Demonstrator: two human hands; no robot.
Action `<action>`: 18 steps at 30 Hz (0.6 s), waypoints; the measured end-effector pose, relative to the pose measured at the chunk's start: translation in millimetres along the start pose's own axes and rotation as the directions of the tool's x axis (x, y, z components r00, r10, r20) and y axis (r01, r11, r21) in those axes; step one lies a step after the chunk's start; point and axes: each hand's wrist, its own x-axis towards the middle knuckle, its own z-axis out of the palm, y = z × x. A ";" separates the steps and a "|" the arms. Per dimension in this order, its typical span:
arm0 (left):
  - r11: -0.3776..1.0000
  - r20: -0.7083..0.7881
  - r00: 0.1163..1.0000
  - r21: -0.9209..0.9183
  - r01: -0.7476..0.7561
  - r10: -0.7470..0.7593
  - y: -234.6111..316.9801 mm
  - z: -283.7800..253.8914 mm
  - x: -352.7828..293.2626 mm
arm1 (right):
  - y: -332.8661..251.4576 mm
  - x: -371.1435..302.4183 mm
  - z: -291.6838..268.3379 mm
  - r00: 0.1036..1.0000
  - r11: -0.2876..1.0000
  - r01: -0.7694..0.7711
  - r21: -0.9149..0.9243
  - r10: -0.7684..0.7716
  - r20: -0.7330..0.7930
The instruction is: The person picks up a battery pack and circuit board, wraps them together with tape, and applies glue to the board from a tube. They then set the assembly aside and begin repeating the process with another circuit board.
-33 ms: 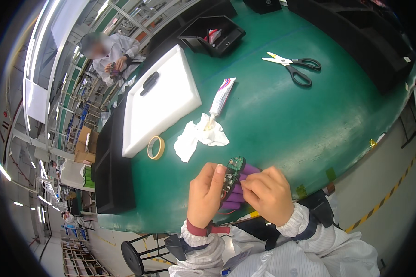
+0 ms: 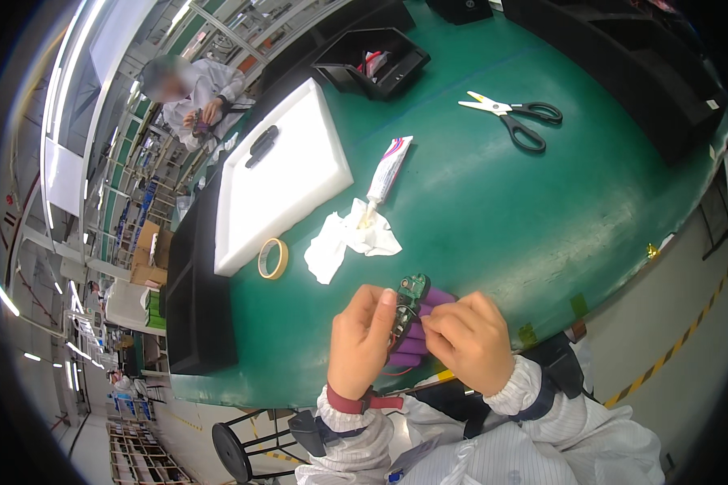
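Observation:
Over the near edge of the green table I hold a battery pack [image 2: 410, 349] of purple cylindrical cells, topped by a dark green circuit board [image 2: 413, 289] with thin wires. My left hand [image 2: 357, 339] is closed around its left side, the thumb lying along the board. At the pack's right side, my right hand [image 2: 471, 339] is closed, thumb and fingers pinched against the purple cells. Whatever lies between those fingertips is hidden. A red wire [image 2: 398, 373] shows below the cells.
Beyond my hands lie white tissue [image 2: 328, 246], a white tube [image 2: 390, 171] and a tape roll [image 2: 273, 259]. Black-handled scissors [image 2: 511, 115] lie farther right. A white foam tray [image 2: 295, 182] and black bin [image 2: 408, 63] stand left and back. A co-worker [image 2: 190, 97] sits far left.

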 end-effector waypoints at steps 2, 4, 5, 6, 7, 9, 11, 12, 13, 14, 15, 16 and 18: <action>1.000 -0.001 1.000 0.014 0.006 -0.006 -0.6 4.2 -0.4 | -0.7 -0.1 -0.4 1.000 1.000 -0.005 0.002 0.005 0.001; 0.999 -0.009 1.000 0.043 -0.019 0.020 -2.9 7.1 1.4 | 0.7 -1.0 -0.4 1.000 1.000 -0.014 0.002 0.014 0.003; 0.996 -0.016 0.999 0.071 -0.044 0.046 -3.8 8.9 2.8 | 2.5 -1.7 -0.3 1.000 1.000 -0.018 0.000 0.018 0.005; 0.997 -0.012 0.999 0.069 -0.043 0.044 -2.8 10.5 3.9 | 4.7 -2.6 -0.5 1.000 1.000 -0.024 -0.003 0.024 0.006; 0.996 0.008 0.999 0.086 -0.033 0.033 2.2 8.6 2.0 | 3.0 -2.1 -1.6 1.000 1.000 -0.019 -0.001 0.019 0.007; 0.995 0.024 0.999 0.100 -0.026 0.023 6.8 6.0 0.2 | 0.4 -1.0 -5.0 0.999 0.999 -0.034 0.020 0.033 0.012; 0.992 0.033 0.999 0.119 -0.028 0.025 6.8 4.3 2.3 | 2.9 4.0 -12.7 0.997 0.997 -0.050 0.054 0.046 0.065; 0.993 0.030 0.999 0.113 -0.029 0.026 6.8 2.1 5.0 | 4.2 8.3 -17.9 0.991 0.994 -0.068 0.087 0.057 0.117; 0.995 0.041 0.999 0.100 0.011 -0.015 3.2 -1.5 7.6 | 5.7 11.9 -21.0 0.991 0.994 -0.061 0.090 0.050 0.127; 0.995 0.052 0.997 0.084 0.051 -0.055 -2.1 -5.7 10.4 | 7.0 16.9 -24.3 0.985 0.991 -0.075 0.108 0.057 0.162; 1.000 0.084 0.996 -0.020 0.017 -0.015 -15.1 -4.7 18.7 | 10.1 22.0 -32.1 0.979 0.991 -0.085 0.106 0.063 0.195; 0.999 0.079 0.997 -0.043 0.009 -0.006 -21.7 -2.2 26.4 | 12.8 26.7 -40.1 0.977 0.994 -0.070 0.088 0.051 0.205; 0.962 0.164 0.983 -0.247 0.117 -0.078 -27.7 -5.4 38.3 | 15.0 36.9 -48.7 0.979 0.997 -0.058 0.044 0.048 0.196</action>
